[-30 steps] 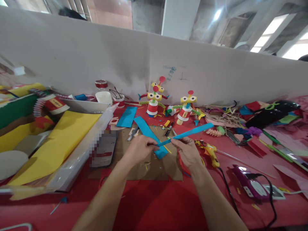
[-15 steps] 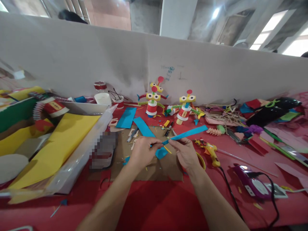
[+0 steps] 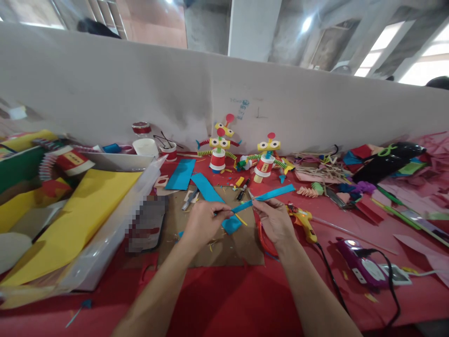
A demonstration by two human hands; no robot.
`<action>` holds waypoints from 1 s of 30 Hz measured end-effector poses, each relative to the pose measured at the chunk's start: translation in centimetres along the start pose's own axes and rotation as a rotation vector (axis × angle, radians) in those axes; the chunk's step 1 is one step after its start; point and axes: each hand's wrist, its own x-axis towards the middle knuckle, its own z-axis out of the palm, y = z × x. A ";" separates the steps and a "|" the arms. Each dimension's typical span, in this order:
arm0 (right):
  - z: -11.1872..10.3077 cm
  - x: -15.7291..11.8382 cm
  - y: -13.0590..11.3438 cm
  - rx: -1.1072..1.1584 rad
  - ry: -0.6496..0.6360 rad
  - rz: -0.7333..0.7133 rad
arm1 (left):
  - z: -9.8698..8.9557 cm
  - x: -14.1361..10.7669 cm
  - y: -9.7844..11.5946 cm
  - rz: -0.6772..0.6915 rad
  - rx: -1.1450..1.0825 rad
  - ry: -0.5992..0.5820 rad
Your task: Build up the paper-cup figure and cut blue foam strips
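A narrow blue paper strip (image 3: 275,192) runs between my two hands above the brown cardboard mat (image 3: 210,255). My left hand (image 3: 206,220) pinches its left end between thumb and fingers. Further along, my right hand (image 3: 273,217) pinches the strip near its middle, and the rest sticks out up to the right. Beneath the hands lies a wider blue piece (image 3: 207,188), partly hidden by my left hand. A thin yellow strip (image 3: 241,220) shows just under the held paper. A utility knife (image 3: 190,199) rests on the mat beyond my left hand.
Paper-cup figures (image 3: 264,164) stand by the back wall. On the left is a box with yellow sheets (image 3: 87,210). To the right are a yellow glue gun (image 3: 304,223), a purple device (image 3: 363,267) with a black cable, and paper scraps. A phone-like object (image 3: 150,224) lies beside the mat.
My hands have moved apart along the blue strip, so more of it shows between them. The whole view has shifted slightly.
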 end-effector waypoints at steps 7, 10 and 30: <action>-0.7 0.5 -0.7 0.011 0.019 -0.053 | 0.0 0.0 -0.1 -0.040 -0.044 -0.022; -0.7 0.5 -0.8 0.014 0.020 -0.063 | 0.1 0.0 -0.2 -0.045 -0.069 -0.039; -1.9 1.3 -3.0 0.054 0.118 -0.144 | -0.7 0.2 -0.8 -0.054 -0.046 -0.042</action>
